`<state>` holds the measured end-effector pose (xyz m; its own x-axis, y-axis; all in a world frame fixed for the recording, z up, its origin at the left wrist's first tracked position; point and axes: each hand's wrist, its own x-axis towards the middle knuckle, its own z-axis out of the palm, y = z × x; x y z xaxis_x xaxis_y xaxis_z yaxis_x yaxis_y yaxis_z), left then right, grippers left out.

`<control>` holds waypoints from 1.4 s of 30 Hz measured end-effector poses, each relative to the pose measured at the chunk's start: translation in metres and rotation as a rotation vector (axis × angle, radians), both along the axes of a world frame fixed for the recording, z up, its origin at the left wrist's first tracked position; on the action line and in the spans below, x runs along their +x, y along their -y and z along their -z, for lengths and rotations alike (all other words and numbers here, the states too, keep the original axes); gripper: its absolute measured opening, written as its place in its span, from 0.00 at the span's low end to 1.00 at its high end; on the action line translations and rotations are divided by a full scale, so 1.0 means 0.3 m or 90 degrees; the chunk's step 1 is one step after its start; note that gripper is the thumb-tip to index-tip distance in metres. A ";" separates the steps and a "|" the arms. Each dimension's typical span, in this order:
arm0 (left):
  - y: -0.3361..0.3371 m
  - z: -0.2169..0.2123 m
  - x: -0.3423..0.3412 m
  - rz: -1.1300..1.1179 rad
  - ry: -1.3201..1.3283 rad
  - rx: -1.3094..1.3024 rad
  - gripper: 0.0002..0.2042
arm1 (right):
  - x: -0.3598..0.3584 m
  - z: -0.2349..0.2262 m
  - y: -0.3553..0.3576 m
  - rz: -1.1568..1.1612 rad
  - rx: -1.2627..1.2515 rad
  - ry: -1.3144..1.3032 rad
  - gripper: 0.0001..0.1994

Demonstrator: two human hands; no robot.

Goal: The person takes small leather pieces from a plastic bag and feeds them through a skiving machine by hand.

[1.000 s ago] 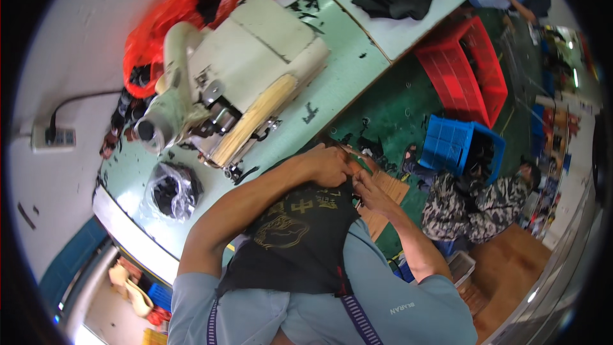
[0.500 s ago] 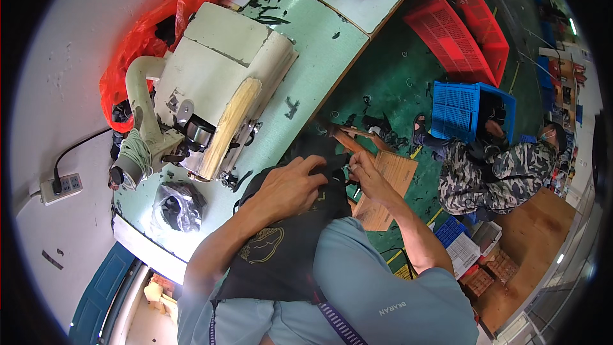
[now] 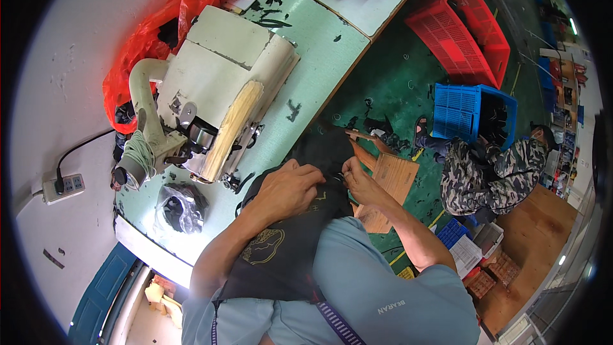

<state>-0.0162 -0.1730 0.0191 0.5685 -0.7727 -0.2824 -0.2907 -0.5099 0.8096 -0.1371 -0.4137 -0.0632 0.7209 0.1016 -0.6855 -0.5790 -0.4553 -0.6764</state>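
- Left hand: fingers curled over black material, right of the pale machine, on the wearer's side; grip hidden, couldn't tell.
- Right hand: fingers bent in by the same material, further right of machine; couldn't tell if pinching.
- Material blended into black apron, edge unclear.
- Clear plastic bag sat on machine's near side.
- Blue crate stood well right of machine.
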 end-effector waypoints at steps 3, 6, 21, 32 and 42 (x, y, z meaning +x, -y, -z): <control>-0.012 0.016 0.000 -0.007 -0.001 -0.002 0.10 | 0.099 -0.171 0.023 0.033 0.068 -0.126 0.06; 0.007 0.005 0.018 0.006 -0.005 -0.012 0.10 | -0.001 -0.096 0.152 -0.042 0.072 -0.148 0.07; -0.483 0.043 -0.216 -0.667 0.090 -0.056 0.09 | 0.389 -0.276 -0.198 -0.166 0.032 0.204 0.08; -1.139 0.417 -0.406 -1.071 0.105 0.329 0.15 | 0.468 -0.197 -1.043 -0.722 0.314 0.437 0.07; -1.126 0.461 -0.421 -1.185 0.122 0.182 0.12 | 0.356 0.026 -1.347 -0.659 0.260 0.016 0.15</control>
